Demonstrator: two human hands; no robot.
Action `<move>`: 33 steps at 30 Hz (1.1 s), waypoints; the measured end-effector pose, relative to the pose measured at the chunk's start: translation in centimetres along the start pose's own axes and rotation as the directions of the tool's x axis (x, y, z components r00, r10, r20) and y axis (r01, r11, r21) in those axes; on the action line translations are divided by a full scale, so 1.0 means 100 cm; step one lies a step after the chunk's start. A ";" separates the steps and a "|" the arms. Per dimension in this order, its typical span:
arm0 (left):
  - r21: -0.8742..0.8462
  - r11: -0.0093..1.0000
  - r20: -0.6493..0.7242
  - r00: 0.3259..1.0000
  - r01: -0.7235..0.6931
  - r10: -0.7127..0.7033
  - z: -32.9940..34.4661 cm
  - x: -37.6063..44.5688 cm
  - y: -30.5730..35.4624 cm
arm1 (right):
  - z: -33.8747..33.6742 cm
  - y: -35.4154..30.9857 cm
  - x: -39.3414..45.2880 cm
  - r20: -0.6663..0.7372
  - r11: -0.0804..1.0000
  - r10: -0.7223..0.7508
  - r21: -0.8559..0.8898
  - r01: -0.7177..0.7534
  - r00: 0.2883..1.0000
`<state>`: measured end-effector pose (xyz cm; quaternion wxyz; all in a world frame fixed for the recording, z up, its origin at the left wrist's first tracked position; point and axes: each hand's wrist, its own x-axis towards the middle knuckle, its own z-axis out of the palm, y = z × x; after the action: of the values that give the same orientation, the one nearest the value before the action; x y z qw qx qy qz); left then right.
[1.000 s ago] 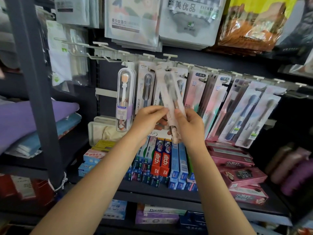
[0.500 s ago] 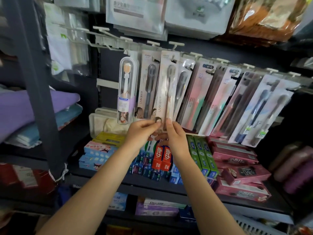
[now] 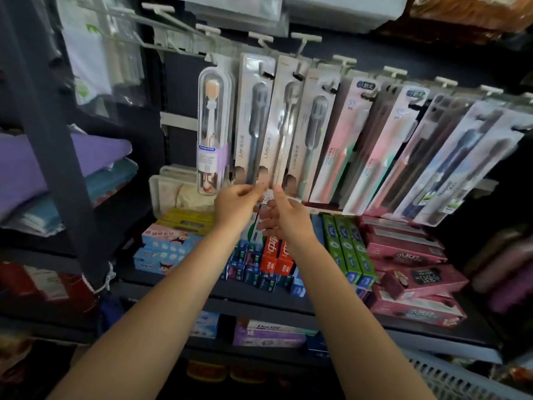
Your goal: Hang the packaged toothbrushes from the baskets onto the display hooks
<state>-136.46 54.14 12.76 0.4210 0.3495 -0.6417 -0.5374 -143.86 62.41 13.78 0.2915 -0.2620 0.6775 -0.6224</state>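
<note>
A beige LMK packaged toothbrush (image 3: 281, 125) hangs upright from a white display hook (image 3: 300, 50), between two like packs. My left hand (image 3: 238, 203) pinches its bottom edge with curled fingertips. My right hand (image 3: 287, 219) is just to the right and below, its thumb tip touching the pack's lower edge and its fingers loose underneath. A clear-cased toothbrush (image 3: 212, 131) hangs to the left. Several pink, brown and lilac toothbrush packs (image 3: 403, 151) fill the hooks to the right. A white basket's rim (image 3: 450, 376) shows at the bottom right, its contents hidden.
Toothpaste boxes (image 3: 277, 255) and pink boxes (image 3: 415, 272) crowd the dark shelf under the hooks. Bare hooks (image 3: 173, 33) stick out at upper left. A dark upright post (image 3: 49, 134) stands at the left beside folded purple and blue cloth (image 3: 57, 174).
The pack was held tilted in front of the row by both hands; it now hangs straight on its hook. Both hands slid down to its bottom edge, and the right hand's grip has loosened.
</note>
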 end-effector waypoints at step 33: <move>0.737 0.476 0.638 0.727 -0.480 -0.254 0.229 -0.374 -0.210 | -0.416 0.324 -0.249 -0.595 0.339 0.208 -0.701 -0.628 0.776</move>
<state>-142.50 93.17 -15.58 -0.0426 0.2445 -0.9500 -0.1894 -156.36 111.88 -14.47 0.1222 -0.0498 0.9835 -0.1239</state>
